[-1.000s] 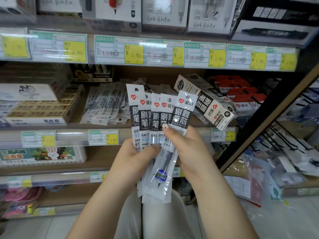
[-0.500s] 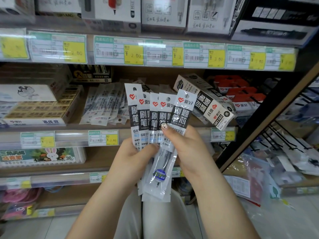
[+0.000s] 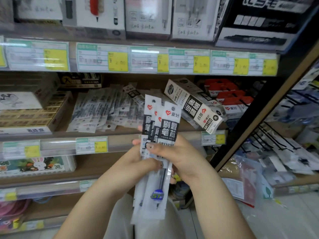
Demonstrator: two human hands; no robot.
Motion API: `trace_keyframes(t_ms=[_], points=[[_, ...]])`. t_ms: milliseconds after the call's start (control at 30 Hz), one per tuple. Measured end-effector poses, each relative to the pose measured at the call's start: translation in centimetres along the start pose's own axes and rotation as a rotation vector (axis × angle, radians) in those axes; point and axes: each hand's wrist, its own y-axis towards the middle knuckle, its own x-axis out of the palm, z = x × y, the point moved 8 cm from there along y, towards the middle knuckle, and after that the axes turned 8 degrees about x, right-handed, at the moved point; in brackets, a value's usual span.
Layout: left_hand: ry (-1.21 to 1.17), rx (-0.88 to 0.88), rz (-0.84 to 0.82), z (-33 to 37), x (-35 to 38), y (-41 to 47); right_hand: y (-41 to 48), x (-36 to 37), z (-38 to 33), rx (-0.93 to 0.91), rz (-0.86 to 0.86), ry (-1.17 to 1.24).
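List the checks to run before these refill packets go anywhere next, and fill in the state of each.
1. Left hand grips the refill packets from the lower left: ok.
2. Right hand pinches across their fronts with the thumb: ok.
3. Packets squared into one stack: not ok, the tops are staggered.
4. Packet count: cannot tell, they overlap.
5. Way to the loose pile behind: ok, nothing stands between.
6. Tilted box beside that pile set straight: not ok, it lies askew.
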Motion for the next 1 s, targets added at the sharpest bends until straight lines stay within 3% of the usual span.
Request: trace_keyframes(t_ms=[100, 267, 367, 467, 667, 800, 1000], points=[[0.009, -0.075, -0.144, 0.0, 2.4, 1.3, -0.5, -1.4, -0.7, -0.009, 0.020, 0.004], [0.548, -0.028, -0.139, 2.0, 1.6, 5.6, -3.2, -7.5, -2.5, -0.229, 0.410, 0.117], [0.924, 0.125, -0.059, 3.8, 2.4, 8.6, -6.5, -11.9, -2.7, -0.345, 0.714, 0.380], [1.370, 0.349, -0.094, 4.3, 6.0, 11.5, -9.5, -14.6, -2.7, -0.400, 0.902, 0.399], [1.604, 0.462, -0.240, 2.5, 10.4, 16.0, -11.6, -16.7, -2.0, -0.372, 0.980, 0.354], [1.713, 0.437, -0.394, 1.2, 11.3, 17.9, -12.1, -17.5, -1.2, -0.344, 0.989, 0.411], [1.753, 0.479, -0.344, 2.7, 10.8, 18.0, -12.3, -18.1, -1.0, -0.359, 0.955, 0.404]])
